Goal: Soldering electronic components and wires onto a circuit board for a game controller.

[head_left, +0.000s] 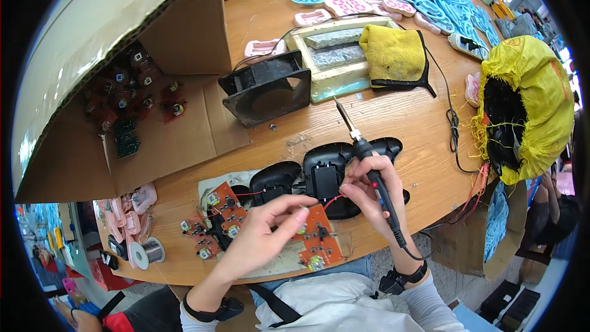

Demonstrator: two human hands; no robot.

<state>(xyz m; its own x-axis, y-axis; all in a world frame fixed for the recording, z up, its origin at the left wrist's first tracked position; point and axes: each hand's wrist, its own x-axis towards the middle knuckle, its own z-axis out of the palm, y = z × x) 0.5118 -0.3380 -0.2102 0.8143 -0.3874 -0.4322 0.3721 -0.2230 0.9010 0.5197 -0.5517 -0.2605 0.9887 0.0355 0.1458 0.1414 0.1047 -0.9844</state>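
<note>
My right hand [378, 193] grips a soldering iron [362, 147], its metal tip slanting up and away over the table. The thumb and a finger of that hand also pinch a thin red wire [332, 199]. The wire runs toward an orange circuit board [330, 247], whose upper left edge my left hand [270, 230] holds. Just beyond lie black controller-shaped shells [324, 182], hollow side up, with a square compartment in the middle one. More orange boards [228, 206] are spread left of my left hand, on a pale mat [252, 269].
An open cardboard box [184, 138] with several boards stands at left. Behind are a black fan [265, 89], a framed tray [335, 80] and a yellow cloth [393, 55]. A yellow sack [534, 104] sits right. Solder wire spool [147, 252] and pink parts [126, 215] lie front left.
</note>
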